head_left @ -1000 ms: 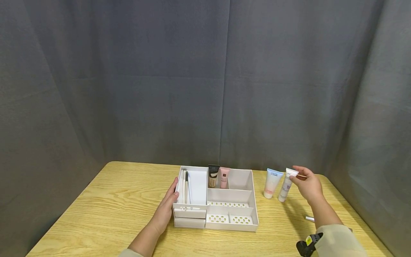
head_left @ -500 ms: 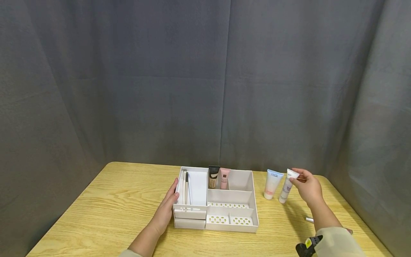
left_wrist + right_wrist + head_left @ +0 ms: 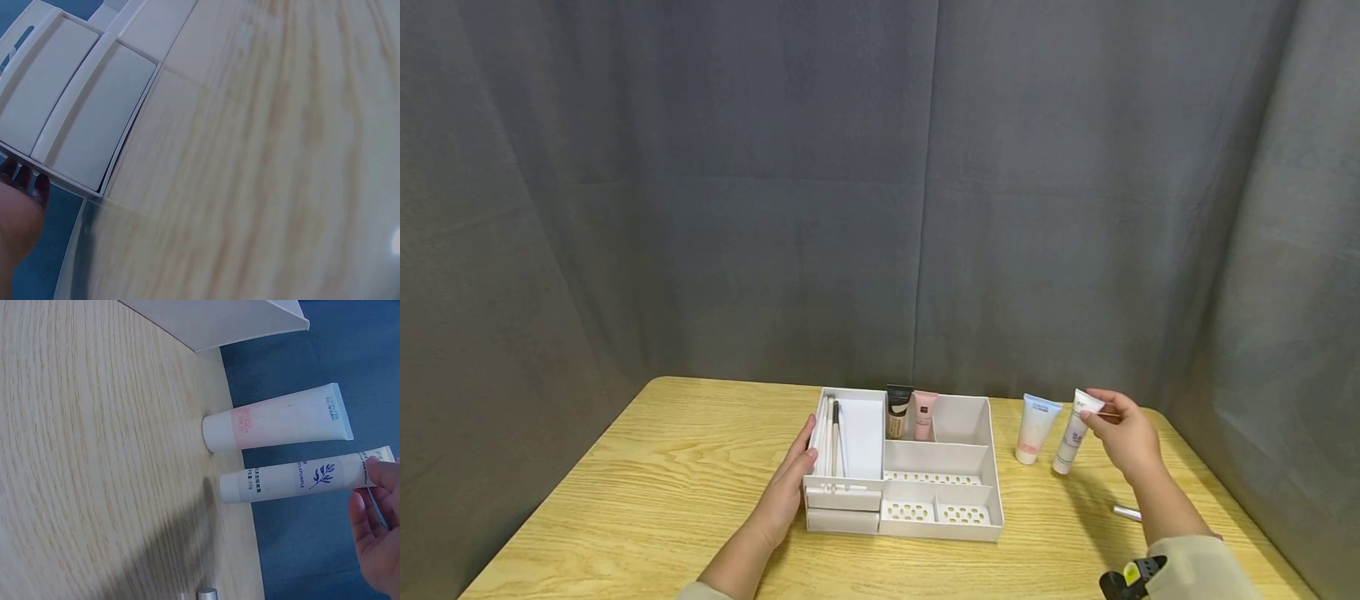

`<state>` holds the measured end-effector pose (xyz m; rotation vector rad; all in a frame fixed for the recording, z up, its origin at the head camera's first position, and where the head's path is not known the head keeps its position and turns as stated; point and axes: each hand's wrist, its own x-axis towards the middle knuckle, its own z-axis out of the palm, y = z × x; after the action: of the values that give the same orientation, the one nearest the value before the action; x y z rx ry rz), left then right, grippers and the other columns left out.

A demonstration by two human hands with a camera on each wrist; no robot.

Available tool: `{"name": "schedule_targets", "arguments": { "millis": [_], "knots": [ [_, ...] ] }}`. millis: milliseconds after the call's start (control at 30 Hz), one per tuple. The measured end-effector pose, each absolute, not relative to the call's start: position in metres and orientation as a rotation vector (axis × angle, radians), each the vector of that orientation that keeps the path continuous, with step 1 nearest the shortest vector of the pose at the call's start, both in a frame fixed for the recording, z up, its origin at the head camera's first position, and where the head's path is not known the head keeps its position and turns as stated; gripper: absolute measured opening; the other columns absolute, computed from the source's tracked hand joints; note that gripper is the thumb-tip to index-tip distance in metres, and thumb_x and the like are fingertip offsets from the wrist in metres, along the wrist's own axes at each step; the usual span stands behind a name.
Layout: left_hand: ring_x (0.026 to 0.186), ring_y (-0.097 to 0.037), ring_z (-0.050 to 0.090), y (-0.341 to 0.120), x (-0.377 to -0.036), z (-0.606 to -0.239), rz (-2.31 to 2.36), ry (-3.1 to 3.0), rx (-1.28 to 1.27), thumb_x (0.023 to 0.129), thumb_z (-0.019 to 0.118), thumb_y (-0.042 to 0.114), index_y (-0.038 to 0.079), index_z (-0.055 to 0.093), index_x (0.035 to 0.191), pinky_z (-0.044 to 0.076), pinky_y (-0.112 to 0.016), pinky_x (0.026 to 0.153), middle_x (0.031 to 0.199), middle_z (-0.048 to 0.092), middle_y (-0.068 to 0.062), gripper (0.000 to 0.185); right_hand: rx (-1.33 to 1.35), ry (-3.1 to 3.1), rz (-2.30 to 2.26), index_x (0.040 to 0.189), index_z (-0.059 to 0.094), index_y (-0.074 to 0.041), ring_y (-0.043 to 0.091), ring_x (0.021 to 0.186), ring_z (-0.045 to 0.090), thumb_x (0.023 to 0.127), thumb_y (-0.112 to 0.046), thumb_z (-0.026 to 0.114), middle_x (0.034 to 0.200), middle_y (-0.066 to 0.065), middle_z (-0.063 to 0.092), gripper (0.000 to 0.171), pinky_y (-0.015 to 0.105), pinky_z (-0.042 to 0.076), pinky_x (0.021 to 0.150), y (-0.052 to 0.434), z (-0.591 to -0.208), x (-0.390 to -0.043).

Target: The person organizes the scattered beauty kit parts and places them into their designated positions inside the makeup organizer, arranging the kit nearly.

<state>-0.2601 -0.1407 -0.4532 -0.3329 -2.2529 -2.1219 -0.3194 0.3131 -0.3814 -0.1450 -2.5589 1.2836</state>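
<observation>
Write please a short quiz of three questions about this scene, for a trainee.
1. True or false: the left hand rests against the white organizer.
2. What does the right hand pinch? A) blue-topped tube B) tube with a leaf print C) pink tube
3. Fill in: both tubes outside the organizer stand on their ____.

Key: 1 true; 2 B; 3 caps.

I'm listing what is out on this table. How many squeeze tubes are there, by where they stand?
Tubes standing on the wooden table: 2 (blue-topped white tube, white tube with purple print)
Tubes in the white plastic organiser: 2 (black-capped, pink)
Total: 4
</observation>
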Motion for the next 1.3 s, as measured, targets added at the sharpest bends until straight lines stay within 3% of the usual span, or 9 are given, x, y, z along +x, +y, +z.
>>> {"name": "schedule_targets", "arguments": {
  "millis": [333,600,900,1300],
  "knots": [
    [0.153,-0.037,-0.005,-0.140,-0.259,-0.453,-2.125,-2.251,-0.313,0.103,0.031,0.033,0.021,0.012,0.159,-0.006,-0.066,0.118,0.167,0.003,-0.008,0.060,-0.080,-2.524,1.299,0.138,0.052,-0.004,-0.017,0.079,0.050,0.095,-0.022,0.064,0.111,0.007,0.061,0.048,0.012,0.051,0.069,0.309,-0.371,-0.310],
    [0.153,-0.037,-0.005,-0.140,-0.260,-0.453,-2.128,-2.245,-0.323,0.103,0.031,0.032,0.021,0.012,0.159,-0.006,-0.066,0.118,0.167,0.002,-0.008,0.060,-0.016,-2.495,1.307,0.137,0.052,-0.003,-0.016,0.081,0.053,0.094,-0.023,0.066,0.095,-0.019,0.057,0.049,0.014,0.052,0.070,0.305,-0.362,-0.305],
    [0.153,-0.037,-0.006,-0.140,-0.259,-0.452,-2.129,-2.241,-0.341,0.104,0.030,0.032,0.019,0.011,0.159,-0.006,-0.066,0.118,0.167,0.001,-0.009,0.060,0.018,-2.508,1.280,0.137,0.055,-0.006,-0.009,0.081,0.055,0.094,-0.025,0.067,0.107,0.005,0.062,0.048,0.013,0.053,0.069,0.292,-0.346,-0.302],
    [0.153,-0.036,-0.005,-0.140,-0.260,-0.453,-2.126,-2.248,-0.319,0.103,0.031,0.033,0.023,0.012,0.159,-0.005,-0.066,0.118,0.167,0.003,-0.007,0.059,0.116,-2.521,1.262,0.137,0.055,-0.006,-0.005,0.084,0.055,0.094,-0.024,0.066,0.114,0.015,0.061,0.047,0.015,0.054,0.072,0.271,-0.331,-0.301]
  ]
}}
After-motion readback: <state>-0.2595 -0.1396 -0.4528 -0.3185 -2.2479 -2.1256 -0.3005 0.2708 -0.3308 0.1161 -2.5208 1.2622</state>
